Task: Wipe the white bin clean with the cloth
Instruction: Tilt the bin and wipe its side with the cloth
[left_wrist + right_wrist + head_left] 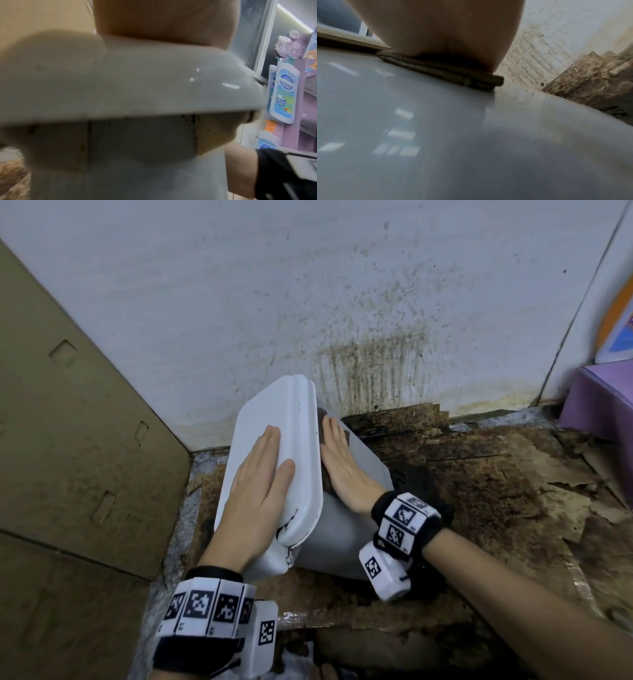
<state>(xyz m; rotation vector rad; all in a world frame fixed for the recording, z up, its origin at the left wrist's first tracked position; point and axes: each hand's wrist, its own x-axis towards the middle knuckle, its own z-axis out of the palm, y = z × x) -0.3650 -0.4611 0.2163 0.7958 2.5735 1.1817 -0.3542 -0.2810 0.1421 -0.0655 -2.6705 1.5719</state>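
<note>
The white bin stands tilted on the dirty floor near the stained wall, its lid closed. My left hand lies flat on the lid with straight fingers. My right hand presses flat against the bin's side just under the lid. Beneath that palm is a folded brown cloth, mostly hidden in the head view, where only a dark edge of the cloth shows by the fingertips. The left wrist view shows the lid's rim close up and blurred, with dark specks below it.
A large cardboard box stands close on the left. The white wall behind carries brown streaks and specks. Torn, soiled cardboard covers the floor to the right. A purple display stand with bottles is at the far right.
</note>
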